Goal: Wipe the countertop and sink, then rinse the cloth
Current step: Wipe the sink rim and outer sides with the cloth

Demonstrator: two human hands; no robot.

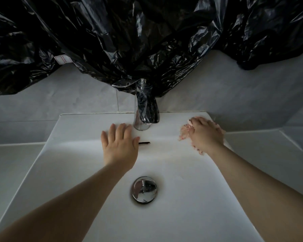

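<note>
A white rectangular sink (pixel 87 172) fills the lower view, with a chrome drain plug (pixel 144 190) in its basin. My left hand (pixel 120 146) lies flat with straight fingers on the sink's back ledge, just left of the chrome faucet (pixel 143 110). My right hand (pixel 205 134) presses a pale pink-patterned cloth (pixel 184 132) onto the back right corner of the ledge. The cloth shows at my fingertips and under my palm; most of it is hidden by the hand. No water runs from the faucet.
Black plastic sheeting (pixel 129 41) hangs over the wall above and drapes onto the faucet's top. A dark overflow slot (pixel 144 143) sits below the faucet. Pale countertop (pixel 269 154) flanks the sink on both sides, with grey tiled wall (pixel 68 95) behind.
</note>
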